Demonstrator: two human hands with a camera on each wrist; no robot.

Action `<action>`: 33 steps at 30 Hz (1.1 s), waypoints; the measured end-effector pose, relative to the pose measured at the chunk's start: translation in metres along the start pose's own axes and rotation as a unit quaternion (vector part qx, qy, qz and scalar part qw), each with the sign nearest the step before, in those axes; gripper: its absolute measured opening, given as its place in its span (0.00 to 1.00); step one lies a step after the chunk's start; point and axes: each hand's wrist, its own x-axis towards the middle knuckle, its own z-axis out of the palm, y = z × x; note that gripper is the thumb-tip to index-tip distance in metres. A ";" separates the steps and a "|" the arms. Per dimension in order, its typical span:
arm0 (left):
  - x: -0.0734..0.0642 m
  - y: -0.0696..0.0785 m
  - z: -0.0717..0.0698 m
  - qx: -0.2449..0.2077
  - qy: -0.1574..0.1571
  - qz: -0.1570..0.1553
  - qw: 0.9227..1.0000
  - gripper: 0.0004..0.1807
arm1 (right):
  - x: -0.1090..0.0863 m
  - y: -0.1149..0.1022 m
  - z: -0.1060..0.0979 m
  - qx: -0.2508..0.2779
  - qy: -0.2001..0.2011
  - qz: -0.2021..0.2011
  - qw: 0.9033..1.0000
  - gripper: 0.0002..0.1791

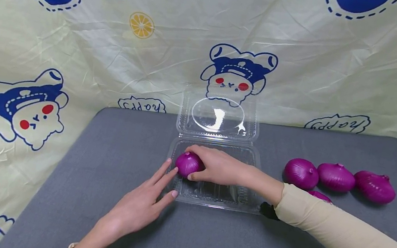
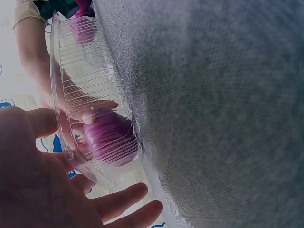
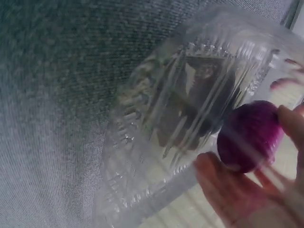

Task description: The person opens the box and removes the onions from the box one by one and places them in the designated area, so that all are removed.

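A purple onion (image 1: 189, 164) sits inside the left part of a clear plastic clamshell box (image 1: 209, 202). My right hand (image 1: 215, 165) reaches in from the right and grips this onion between thumb and fingers; the right wrist view shows the same onion (image 3: 249, 137) between the digits. At the box's left front corner is my left hand (image 1: 140, 206), its fingers extended and spread. Through the ribbed clear wall of the box (image 2: 90, 66), the left wrist view shows the onion (image 2: 111, 137) low against the bottom. The lid (image 1: 219, 118) stands raised at the back.
To the right of the box, several more purple onions (image 1: 301, 173) lie on the grey cloth-covered table (image 1: 203, 242). One of them (image 1: 320, 196) is partly hidden behind my right sleeve (image 1: 338, 228). A white printed curtain (image 1: 169, 63) hangs behind the table.
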 end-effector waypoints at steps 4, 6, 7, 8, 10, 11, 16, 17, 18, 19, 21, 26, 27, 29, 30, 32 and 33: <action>0.000 0.001 0.000 0.000 0.001 -0.006 1.000 0.35 | -0.001 0.000 -0.001 0.007 -0.002 0.000 1.000 0.36; 0.000 0.001 0.000 0.002 0.002 -0.008 1.000 0.36 | -0.001 0.001 -0.001 0.012 -0.006 -0.001 1.000 0.36; 0.000 0.001 0.000 0.004 0.003 -0.008 1.000 0.36 | -0.002 0.001 -0.001 0.014 -0.008 -0.002 1.000 0.36; 0.000 0.001 0.000 0.005 0.004 -0.008 1.000 0.36 | -0.002 0.002 -0.002 0.016 -0.010 -0.003 1.000 0.36; 0.000 0.001 0.000 0.007 0.006 -0.007 1.000 0.36 | -0.003 0.002 -0.003 0.025 -0.014 -0.005 1.000 0.36; 0.000 0.001 0.000 0.008 0.006 -0.007 1.000 0.37 | -0.004 0.003 -0.003 0.031 -0.016 -0.007 0.999 0.35; 0.000 0.001 0.000 0.009 0.006 -0.006 1.000 0.37 | -0.007 0.005 -0.005 0.063 -0.030 -0.015 0.997 0.36; 0.000 0.001 0.000 0.009 0.006 -0.006 1.000 0.36 | -0.008 0.005 -0.005 0.067 -0.032 -0.018 0.997 0.36; 0.000 0.001 0.001 0.009 0.006 -0.005 1.000 0.36 | -0.008 0.005 -0.005 0.068 -0.034 -0.020 0.997 0.36; 0.000 0.001 0.000 0.009 0.007 -0.005 1.000 0.36 | -0.008 0.006 -0.005 0.067 -0.036 -0.022 0.997 0.36; 0.000 0.001 0.000 0.008 0.006 -0.005 1.000 0.36 | -0.009 0.006 -0.005 0.062 -0.036 -0.025 0.997 0.37; 0.000 0.001 0.001 0.009 0.006 -0.005 1.000 0.36 | -0.014 0.004 -0.004 0.046 -0.028 -0.027 0.998 0.40; 0.000 0.001 0.001 0.009 0.006 -0.005 1.000 0.36 | -0.015 0.004 -0.003 0.043 -0.028 -0.025 0.998 0.40; 0.000 0.001 0.001 0.010 0.007 -0.004 1.000 0.36 | -0.018 0.003 -0.003 0.037 -0.027 -0.023 0.999 0.41; 0.000 0.001 0.001 0.011 0.008 -0.004 1.000 0.36 | -0.019 0.003 -0.003 0.035 -0.026 -0.022 0.999 0.41; 0.000 0.001 0.001 0.011 0.010 -0.002 1.000 0.36 | -0.021 0.002 -0.003 0.028 -0.025 -0.021 0.999 0.42; 0.000 0.001 0.001 0.012 0.011 -0.001 1.000 0.36 | -0.022 0.002 -0.002 0.025 -0.024 -0.019 0.999 0.41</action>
